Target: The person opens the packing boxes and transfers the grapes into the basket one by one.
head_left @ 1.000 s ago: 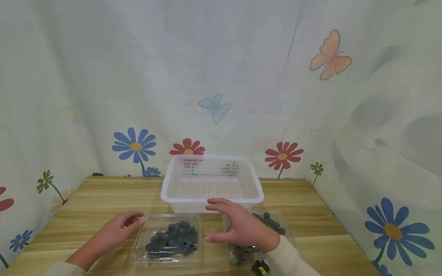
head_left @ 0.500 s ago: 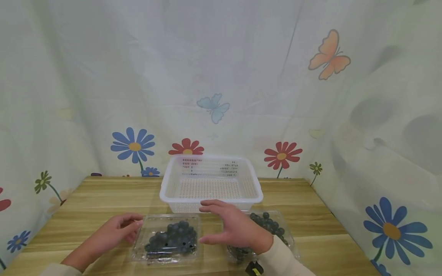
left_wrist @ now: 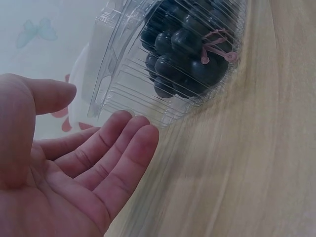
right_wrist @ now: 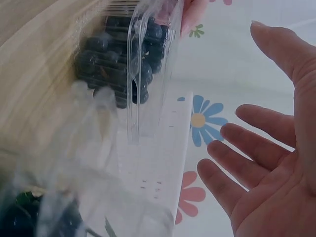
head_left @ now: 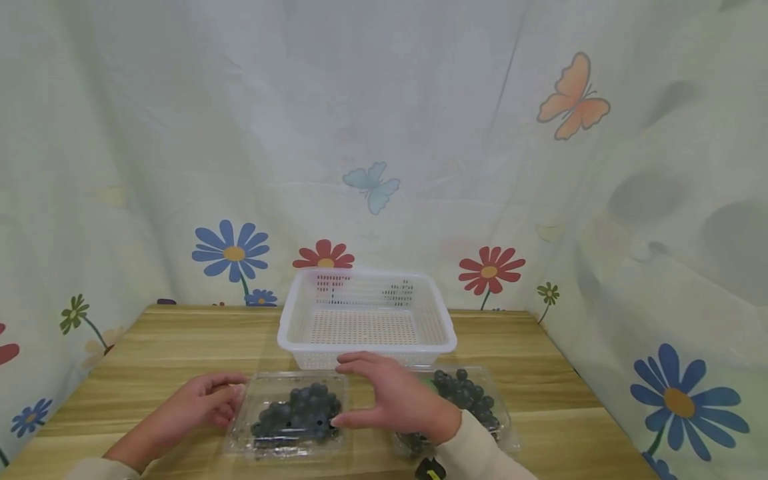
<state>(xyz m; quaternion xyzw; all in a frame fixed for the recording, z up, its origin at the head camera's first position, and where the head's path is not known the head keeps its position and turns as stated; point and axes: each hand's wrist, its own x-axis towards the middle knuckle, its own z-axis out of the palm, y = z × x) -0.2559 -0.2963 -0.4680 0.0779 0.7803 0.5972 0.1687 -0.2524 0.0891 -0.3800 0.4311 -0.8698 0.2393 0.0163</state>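
A clear plastic clamshell box (head_left: pixel 245 427) on the table holds a bunch of dark grapes (head_left: pixel 297 413). At its left edge is my left hand (head_left: pixel 195 407), fingers loosely bent with the fingertips right by the box's side in the left wrist view. My right hand (head_left: pixel 399 400) hovers between this box and a second clear clamshell box (head_left: pixel 507 427), thumb and fingers spread apart and nothing between them. More dark grapes (head_left: pixel 471 393) lie in the second box, partly covered by the right hand and sleeve. The right wrist view shows the right fingers (right_wrist: pixel 247 143) extended, palm in sight.
Behind the boxes stands a white perforated plastic basket (head_left: pixel 366 349) with nothing in it. The wood-grain table (head_left: pixel 198 333) ends at a curtain (head_left: pixel 372 100) printed with flowers and butterflies. A small black item with a yellow mark (head_left: pixel 430 469) sits below the right wrist.
My right hand has shifted left, toward the left box. The left hand has moved slightly down and stays by that box's edge. Boxes and basket keep their places.
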